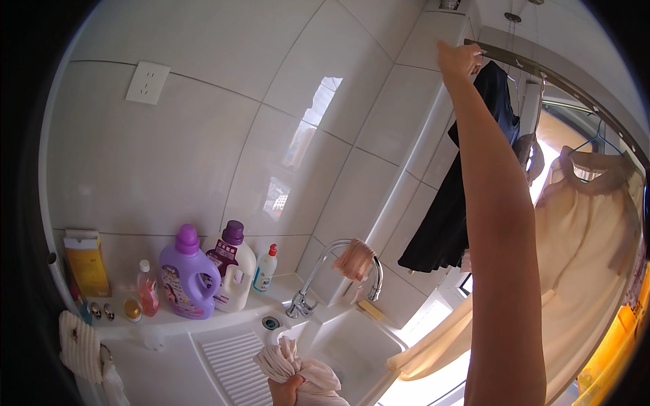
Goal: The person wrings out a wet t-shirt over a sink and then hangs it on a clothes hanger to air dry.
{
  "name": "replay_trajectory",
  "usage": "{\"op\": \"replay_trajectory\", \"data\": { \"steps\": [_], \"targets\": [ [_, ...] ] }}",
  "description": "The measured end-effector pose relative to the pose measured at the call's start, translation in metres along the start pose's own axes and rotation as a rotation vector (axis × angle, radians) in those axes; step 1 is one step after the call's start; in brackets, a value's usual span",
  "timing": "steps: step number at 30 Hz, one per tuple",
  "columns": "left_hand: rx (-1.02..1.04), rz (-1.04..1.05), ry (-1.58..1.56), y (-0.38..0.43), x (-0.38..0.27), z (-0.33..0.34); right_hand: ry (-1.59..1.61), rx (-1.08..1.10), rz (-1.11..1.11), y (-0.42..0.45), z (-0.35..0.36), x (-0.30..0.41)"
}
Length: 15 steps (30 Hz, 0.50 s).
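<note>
My left hand (287,390) grips a bunched, pale cream cloth (311,374) at the bottom of the view, in front of the washboard and sink. My right hand (459,60) is raised high, with its fingers curled at the near end of a metal drying rail (541,71). Just below that hand hangs a black garment (437,218), partly hidden behind my forearm. Farther along the rail, a cream garment (584,218) hangs on a blue hanger (598,136).
A sink (350,350) with a ribbed washboard (236,360) has a curved chrome faucet (300,304), a pinkish cloth (354,260) draped over it. Along the ledge stand a purple detergent bottle (187,284), a white one (238,284), smaller bottles and a yellow box (87,266).
</note>
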<state>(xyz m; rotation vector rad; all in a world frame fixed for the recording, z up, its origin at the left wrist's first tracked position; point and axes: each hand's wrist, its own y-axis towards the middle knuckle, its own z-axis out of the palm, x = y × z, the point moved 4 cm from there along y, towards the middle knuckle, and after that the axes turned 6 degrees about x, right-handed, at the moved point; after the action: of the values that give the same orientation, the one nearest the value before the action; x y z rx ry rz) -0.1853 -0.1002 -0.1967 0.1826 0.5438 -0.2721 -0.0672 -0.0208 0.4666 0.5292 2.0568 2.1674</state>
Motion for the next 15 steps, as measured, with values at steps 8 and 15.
{"op": "replay_trajectory", "data": {
  "steps": [8, 15],
  "targets": [
    [-0.093, -0.009, 0.057, 0.005, 0.015, -0.014, 0.508, 0.191, 0.112, 0.019, 0.030, -0.056],
    [-0.093, -0.016, 0.096, 0.005, 0.014, -0.003, 0.513, -0.051, -0.149, 0.046, 0.032, -0.083]
  ]
}}
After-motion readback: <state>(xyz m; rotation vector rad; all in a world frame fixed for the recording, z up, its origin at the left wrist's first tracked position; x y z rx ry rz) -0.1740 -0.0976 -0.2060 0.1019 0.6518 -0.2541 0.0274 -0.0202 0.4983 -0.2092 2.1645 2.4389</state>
